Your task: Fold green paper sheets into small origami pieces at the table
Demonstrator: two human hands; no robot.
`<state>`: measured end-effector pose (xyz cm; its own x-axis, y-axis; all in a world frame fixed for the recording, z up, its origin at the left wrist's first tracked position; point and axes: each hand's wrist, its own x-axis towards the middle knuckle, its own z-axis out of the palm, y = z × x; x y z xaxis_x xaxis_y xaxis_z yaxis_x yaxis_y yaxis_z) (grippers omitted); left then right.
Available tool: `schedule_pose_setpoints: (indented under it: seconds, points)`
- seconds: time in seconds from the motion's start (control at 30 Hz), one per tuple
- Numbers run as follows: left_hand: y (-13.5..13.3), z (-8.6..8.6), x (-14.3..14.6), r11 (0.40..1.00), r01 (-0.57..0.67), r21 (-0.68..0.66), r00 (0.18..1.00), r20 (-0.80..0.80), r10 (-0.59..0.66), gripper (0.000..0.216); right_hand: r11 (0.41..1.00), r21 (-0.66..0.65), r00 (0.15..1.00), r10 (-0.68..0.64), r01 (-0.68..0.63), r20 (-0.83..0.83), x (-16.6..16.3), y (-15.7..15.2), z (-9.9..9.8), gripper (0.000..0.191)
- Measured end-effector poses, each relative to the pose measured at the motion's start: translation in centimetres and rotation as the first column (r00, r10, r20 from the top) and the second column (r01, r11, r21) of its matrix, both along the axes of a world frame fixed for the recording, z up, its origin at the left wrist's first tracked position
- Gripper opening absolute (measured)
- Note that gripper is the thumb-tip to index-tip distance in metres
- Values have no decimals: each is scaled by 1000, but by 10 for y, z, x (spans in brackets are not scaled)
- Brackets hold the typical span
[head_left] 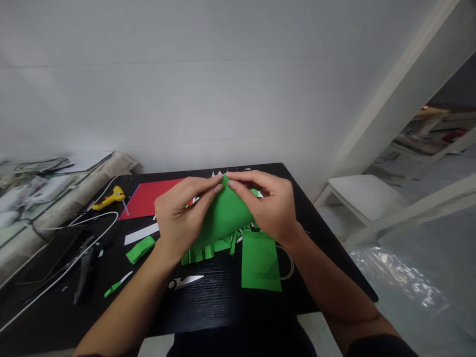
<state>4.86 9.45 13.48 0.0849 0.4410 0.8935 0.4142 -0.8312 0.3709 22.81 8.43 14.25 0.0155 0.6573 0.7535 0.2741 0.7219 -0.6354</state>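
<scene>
Both hands are raised over the table around a sheet of green paper (225,213), which is bent into a curve. My left hand (182,213) pinches its top edge between thumb and forefinger. Just beside it, my right hand (269,203) pinches the same edge, the fingertips of both hands nearly meeting. Below the held sheet lie cut green paper strips (197,255), partly hidden by it. A flat green paper piece (261,263) lies under my right wrist, partly over a roll of tape or ring (286,263).
A red sheet (148,198) and a yellow glue gun (109,198) lie on the black table (219,302) at the left. A small blade (188,281) lies near the front. White cables (78,258) cross the left side. A white chair (366,196) stands at right.
</scene>
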Motion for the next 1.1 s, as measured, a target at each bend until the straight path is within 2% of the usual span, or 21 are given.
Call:
schedule_pose_setpoints:
  seconds: [0.17, 0.33, 0.43, 0.93, 1.03, 1.1]
  points:
    - [-2, 1, -1, 998, -4, -58, 1000, 2, 4, 22, 1000, 19, 1000, -12, 12, 3, 0, -1, 1, 15]
    - [-4, 5, -3, 970, 22, -241, 998, 59, -8, 23, 998, 56, 999, -25, 22, 43, 1, 0, 1, 15]
    - [-4, 8, -5, 953, 40, -299, 999, 19, -36, 8, 995, 101, 997, -23, 15, 78, 1, 1, 0, 15]
    - [-3, 10, -9, 931, 63, -361, 998, 9, -64, 6, 992, 125, 995, -18, 6, 95, -1, 3, -2, 17]
    - [-2, 9, -9, 930, 68, -361, 998, 15, -67, 8, 995, 101, 996, -16, 8, 86, -1, 2, -2, 15]
    - [-1, 8, -9, 934, 69, -351, 998, 21, -65, 8, 999, 39, 997, 10, -13, 71, -1, 1, -1, 14]
